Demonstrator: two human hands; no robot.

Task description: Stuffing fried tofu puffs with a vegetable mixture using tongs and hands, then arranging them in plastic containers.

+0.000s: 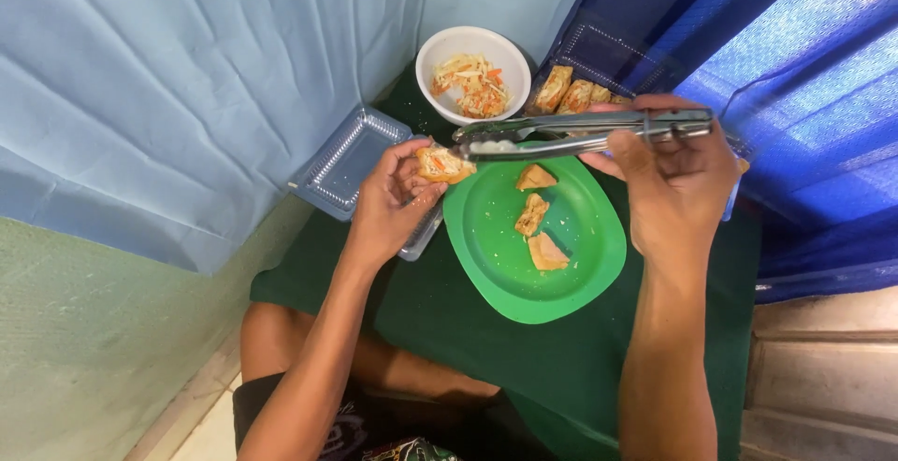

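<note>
Our left hand (391,201) grips a stuffed fried piece (443,164). Our right hand (669,176) squeezes metal tongs (580,134) above the green plate (580,274).

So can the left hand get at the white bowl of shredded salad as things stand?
Probably not freely: the left hand is holding a stuffed pastry, and the metal tongs in the right hand cross in front of the white bowl.

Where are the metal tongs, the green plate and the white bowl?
metal tongs (580,134), head view, mid-arms.
green plate (580,274), head view, bare lower surface.
white bowl (440,50), head view, left inner wall.
</note>
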